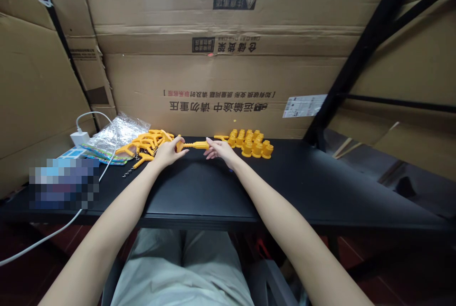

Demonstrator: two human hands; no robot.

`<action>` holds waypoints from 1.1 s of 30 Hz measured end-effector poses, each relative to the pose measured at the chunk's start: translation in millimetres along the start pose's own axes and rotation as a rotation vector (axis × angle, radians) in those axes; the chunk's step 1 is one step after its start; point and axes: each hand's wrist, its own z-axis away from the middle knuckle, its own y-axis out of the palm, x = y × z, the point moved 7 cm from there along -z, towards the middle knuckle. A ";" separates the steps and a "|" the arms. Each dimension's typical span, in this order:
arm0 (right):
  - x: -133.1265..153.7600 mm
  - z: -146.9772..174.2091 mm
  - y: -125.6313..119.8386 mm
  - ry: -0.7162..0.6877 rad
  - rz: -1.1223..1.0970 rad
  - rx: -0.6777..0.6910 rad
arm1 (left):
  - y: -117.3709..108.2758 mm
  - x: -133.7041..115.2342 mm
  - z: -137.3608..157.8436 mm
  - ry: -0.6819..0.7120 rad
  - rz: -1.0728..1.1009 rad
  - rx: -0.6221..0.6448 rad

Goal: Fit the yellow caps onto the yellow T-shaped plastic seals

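My left hand [169, 151] is closed around the handle end of a yellow corkscrew [180, 146], which lies level just above the table. Toward my right hand [221, 151], its ribbed shank runs into a yellow plastic sleeve [200, 145]. My right fingers pinch the far end of that sleeve. No metal spiral shows between the hands. Beside my left hand lies a heap of yellow T-handled corkscrews [144, 147], some with bare metal spirals. Right of my right hand stand several yellow flanged sleeves [254, 143] in a tight group, with one yellow T-shaped piece [221, 138] behind the hand.
A clear plastic bag [123, 128] and colourful flat packets [107, 155] lie at the left. A white charger [79, 138] trails a cable across the black table [203, 192]. A blurred-out item sits front left. Cardboard [221, 73] walls the back, and a black metal frame [351, 78] rises right.
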 end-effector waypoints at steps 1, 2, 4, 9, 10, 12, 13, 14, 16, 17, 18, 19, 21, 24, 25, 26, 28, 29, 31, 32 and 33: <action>0.2 0.5 0.2 0.003 -0.006 -0.002 | 0.0 -0.2 0.1 -0.001 0.001 0.002; 0.3 1.0 0.5 0.008 -0.016 -0.003 | 0.1 -0.4 0.1 0.000 0.002 0.004; 0.3 2.2 1.7 0.024 -0.049 0.001 | 0.1 -0.5 0.2 0.003 0.005 0.003; -2.3 5.4 5.2 0.102 -0.128 -0.002 | 0.9 0.3 0.3 0.001 0.011 0.003; -2.7 5.9 5.8 0.114 -0.131 -0.004 | 1.1 0.2 0.3 0.001 0.012 0.005; -2.9 6.7 6.5 0.128 -0.131 -0.007 | 1.0 -0.2 0.4 0.001 0.012 0.006; -2.9 7.0 6.6 0.133 -0.127 -0.007 | 0.9 -0.4 0.5 0.000 0.010 0.008; -3.1 7.2 6.3 0.139 -0.123 -0.009 | 0.7 -0.5 0.6 -0.002 0.008 0.011; -3.4 7.3 5.3 0.150 -0.124 -0.007 | 0.6 -0.7 0.8 -0.008 0.006 0.021; -3.3 7.1 5.0 0.153 -0.131 0.003 | 0.5 -0.6 0.8 -0.012 0.004 0.026; -3.1 6.9 5.2 0.154 -0.143 0.020 | 0.3 -0.4 0.8 -0.015 0.003 0.028; -2.7 6.7 5.8 0.152 -0.157 0.043 | 0.2 -0.2 0.8 -0.016 0.003 0.027; -0.9 6.3 7.2 0.134 -0.186 0.089 | 0.1 0.5 0.6 -0.015 0.009 0.022; 1.4 6.2 7.0 0.101 -0.201 0.102 | 0.9 2.0 0.2 -0.010 0.020 0.013; 1.6 6.2 6.8 0.096 -0.200 0.098 | 1.1 2.3 0.2 -0.009 0.020 0.012; 1.4 6.3 6.7 0.095 -0.198 0.094 | 1.3 2.5 0.1 -0.008 0.019 0.010; 0.6 6.1 6.7 0.095 -0.199 0.090 | 1.3 2.4 0.0 -0.005 0.018 0.009; 0.1 5.9 6.7 0.095 -0.201 0.088 | 1.3 2.4 0.0 -0.005 0.017 0.009; -1.4 5.2 6.6 0.099 -0.210 0.081 | 1.2 2.2 0.0 -0.005 0.013 0.012; -2.3 4.8 6.8 0.104 -0.219 0.077 | 1.2 2.2 0.0 -0.006 0.011 0.014; -3.1 4.5 7.3 0.111 -0.231 0.077 | 1.3 2.3 0.0 -0.007 0.010 0.015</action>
